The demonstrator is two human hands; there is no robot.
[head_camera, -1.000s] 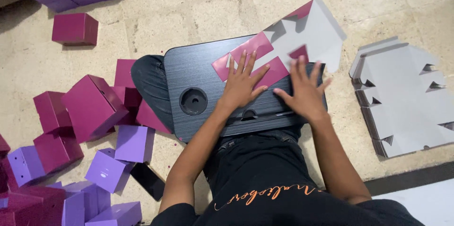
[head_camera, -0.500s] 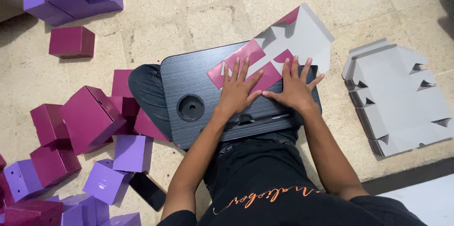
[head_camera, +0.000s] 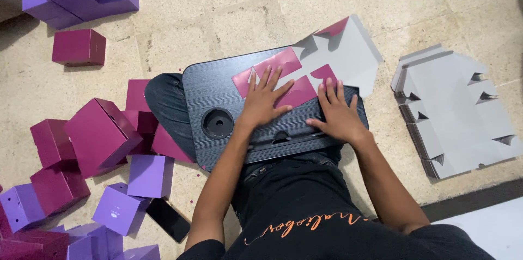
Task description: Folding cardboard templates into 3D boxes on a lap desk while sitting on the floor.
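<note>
Head view: two hands, left (head_camera: 265, 102) and right (head_camera: 339, 115), press flat, fingers spread, on one magenta-and-grey carton blank (head_camera: 321, 69) across one black worktop (head_camera: 218, 88).

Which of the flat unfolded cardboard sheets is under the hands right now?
The magenta-and-grey sheet on the black lap tray; the others lie stacked on the floor.

The scene is evenly and fairly brightly lit from above, with soft, short shadows under the maroon boxes (head_camera: 81, 47) on the floor (head_camera: 218, 15) and beneath the grey card (head_camera: 338, 53). The black tray (head_camera: 218, 91) shows a faint sheen along its grain but no hard glare, and colours look saturated. Focus is sharp across most of the view, with slight softness on both hands, mild wide-angle bending toward the edges and a dark strip at lower right.
</note>
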